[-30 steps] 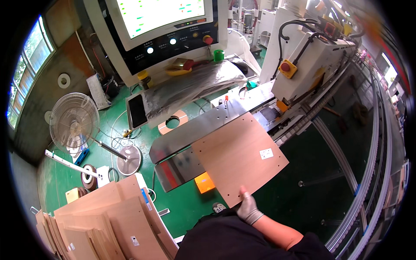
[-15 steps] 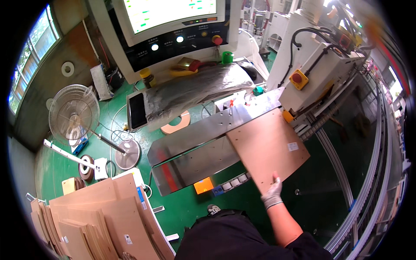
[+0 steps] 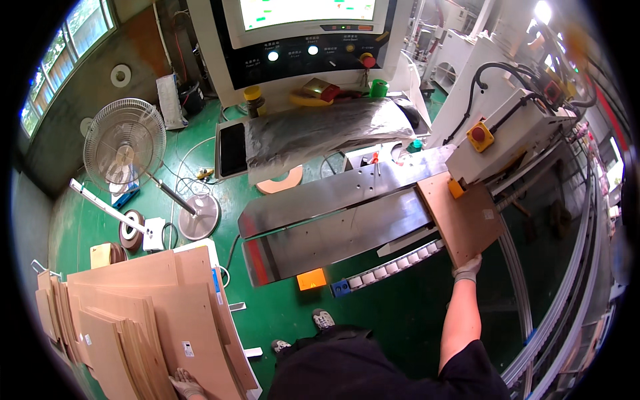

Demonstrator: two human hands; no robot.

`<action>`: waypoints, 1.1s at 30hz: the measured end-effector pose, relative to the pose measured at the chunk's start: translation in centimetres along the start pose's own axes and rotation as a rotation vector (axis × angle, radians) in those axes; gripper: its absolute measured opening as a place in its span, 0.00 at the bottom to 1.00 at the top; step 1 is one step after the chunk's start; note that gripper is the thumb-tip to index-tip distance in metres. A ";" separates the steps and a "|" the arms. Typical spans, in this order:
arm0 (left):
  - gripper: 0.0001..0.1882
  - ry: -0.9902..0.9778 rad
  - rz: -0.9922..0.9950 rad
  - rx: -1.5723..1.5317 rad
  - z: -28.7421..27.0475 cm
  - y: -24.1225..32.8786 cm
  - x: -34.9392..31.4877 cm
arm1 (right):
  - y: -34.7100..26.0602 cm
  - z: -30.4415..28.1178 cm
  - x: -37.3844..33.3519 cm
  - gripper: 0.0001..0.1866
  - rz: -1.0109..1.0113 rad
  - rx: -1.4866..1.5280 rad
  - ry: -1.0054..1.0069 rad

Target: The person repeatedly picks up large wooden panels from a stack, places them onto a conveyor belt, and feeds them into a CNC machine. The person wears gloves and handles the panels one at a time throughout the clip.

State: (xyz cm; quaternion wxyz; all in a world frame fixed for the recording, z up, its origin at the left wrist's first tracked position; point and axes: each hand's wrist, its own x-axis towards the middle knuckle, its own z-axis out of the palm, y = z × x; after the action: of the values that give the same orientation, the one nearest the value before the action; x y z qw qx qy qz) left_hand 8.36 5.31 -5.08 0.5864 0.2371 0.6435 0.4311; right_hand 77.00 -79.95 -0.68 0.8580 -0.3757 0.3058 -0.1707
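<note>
My right hand (image 3: 468, 268), in a pale glove, holds the near edge of a flat brown board (image 3: 465, 217). The board lies at the right end of a long metal table (image 3: 333, 230), its far edge by the machine head (image 3: 517, 137), and bears a small white label. At the lower left my left hand (image 3: 187, 385), gloved too, rests with fingers stretched against a stack of brown boards (image 3: 157, 333). Part of that hand is cut off by the picture's edge.
A control panel with a screen (image 3: 307, 13) stands ahead, above a plastic-covered shelf (image 3: 327, 130). At left is a standing fan (image 3: 125, 150). A row of white rollers (image 3: 393, 267) runs along the table's near side. Metal rails (image 3: 567, 287) curve past on the right.
My right hand has pushed the board right and away, in under the machine head. My left hand has come into clearer view at the board stack. The view has shifted.
</note>
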 end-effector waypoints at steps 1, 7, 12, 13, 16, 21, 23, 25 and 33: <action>0.38 0.030 0.000 -0.020 0.6 -0.4 0.0 | -0.9 -0.2 0.9 0.28 -0.019 -0.037 0.027; 0.36 0.003 -0.038 -0.080 1.6 0.0 -1.3 | -0.8 3.5 0.6 0.15 0.009 -0.044 0.435; 0.32 -0.070 -0.174 -0.283 2.8 -0.9 -1.0 | 7.0 4.6 -2.8 0.11 -0.235 -0.188 -0.012; 0.31 -0.214 -0.083 -0.093 0.9 -0.7 -2.3 | 11.0 7.3 -6.5 0.12 -0.457 -0.432 0.116; 0.27 -0.367 -0.126 -0.325 1.4 1.8 -7.3 | 17.6 13.0 -21.1 0.13 -0.698 -0.818 -0.237; 0.28 -0.070 -0.139 -0.472 -4.3 2.5 -5.8 | 26.5 15.2 -42.0 0.09 -0.537 -1.031 -1.380; 0.29 -0.061 -0.060 -0.543 -7.9 1.3 -3.3 | 29.6 15.0 -48.2 0.06 -0.385 -1.097 -1.694; 0.29 -0.020 -0.014 -0.571 -9.6 0.6 -2.8 | 32.7 15.1 -54.3 0.08 -0.008 -1.111 -1.795; 0.26 -0.002 0.023 -0.572 -8.4 2.4 -6.1 | 38.4 21.1 -78.9 0.27 0.763 -1.087 -2.219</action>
State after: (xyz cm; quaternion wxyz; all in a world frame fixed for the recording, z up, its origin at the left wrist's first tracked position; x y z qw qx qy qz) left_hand 1.01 -0.70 -0.26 0.6252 0.0699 0.4923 0.6016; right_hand 33.65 -1.98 13.10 0.3844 -0.5040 -0.4486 0.6301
